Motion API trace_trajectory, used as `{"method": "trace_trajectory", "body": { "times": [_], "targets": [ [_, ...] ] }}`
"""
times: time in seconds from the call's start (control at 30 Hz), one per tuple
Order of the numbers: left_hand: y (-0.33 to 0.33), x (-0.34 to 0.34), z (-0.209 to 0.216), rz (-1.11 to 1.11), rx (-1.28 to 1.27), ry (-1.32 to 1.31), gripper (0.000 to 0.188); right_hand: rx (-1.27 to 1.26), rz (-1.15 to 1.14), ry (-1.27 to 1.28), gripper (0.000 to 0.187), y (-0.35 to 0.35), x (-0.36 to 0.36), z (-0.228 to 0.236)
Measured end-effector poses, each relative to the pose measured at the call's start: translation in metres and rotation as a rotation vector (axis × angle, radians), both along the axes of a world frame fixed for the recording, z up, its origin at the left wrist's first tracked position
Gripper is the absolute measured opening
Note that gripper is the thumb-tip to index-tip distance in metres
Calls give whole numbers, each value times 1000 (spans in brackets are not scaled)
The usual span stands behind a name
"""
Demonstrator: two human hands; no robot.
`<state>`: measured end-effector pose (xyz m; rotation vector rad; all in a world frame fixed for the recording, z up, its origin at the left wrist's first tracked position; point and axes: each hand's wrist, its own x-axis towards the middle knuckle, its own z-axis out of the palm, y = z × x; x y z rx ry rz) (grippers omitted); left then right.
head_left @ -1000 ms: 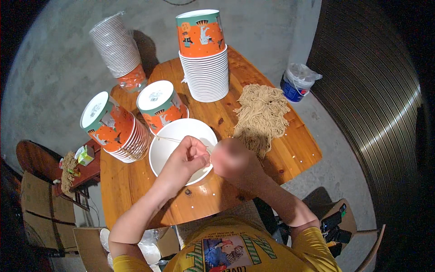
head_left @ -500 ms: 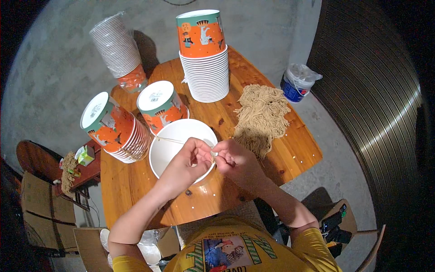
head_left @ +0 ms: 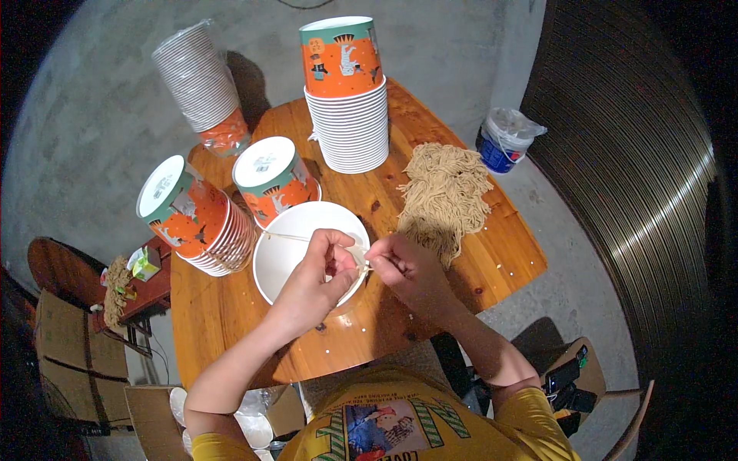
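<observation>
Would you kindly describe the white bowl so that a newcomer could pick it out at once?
On the wooden table, look toward the near side, beneath the left hand. There sits a round white bowl. Unlike the printed containers beyond it, which stand upside down, it opens upward, showing a plain white inside.

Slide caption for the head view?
Thin cord crosses a white bowl to the left hand, right hand close by.
</observation>
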<state>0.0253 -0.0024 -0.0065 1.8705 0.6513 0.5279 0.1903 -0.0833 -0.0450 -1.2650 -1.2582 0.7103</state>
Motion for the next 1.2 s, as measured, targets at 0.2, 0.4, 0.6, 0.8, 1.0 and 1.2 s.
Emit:
{"method": "trace_trajectory", "body": {
  "times": [0.2, 0.4, 0.6, 0.8, 1.0, 1.2],
  "targets": [
    [0, 1, -5, -10, 67, -14, 32, 68, 66, -61, 4, 1, -1, 0],
    [-4, 2, 0, -53, 143, 40, 34, -174, 142, 124, 14, 4, 3, 5],
    [-4, 2, 3, -51, 97, 70, 32, -354, 205, 413, 20, 1, 3, 15],
    [-4, 1, 1, -30, 197, 110, 19, -423, 273, 385, 20, 2, 13, 14],
    [-1, -2, 5, -42, 166, 193, 9, -334, 303, 287, 17, 7, 19, 11],
    [7, 2, -2, -84, -377, -69, 7, -193, 377, 284, 8, 11, 24, 3]
  ]
}}
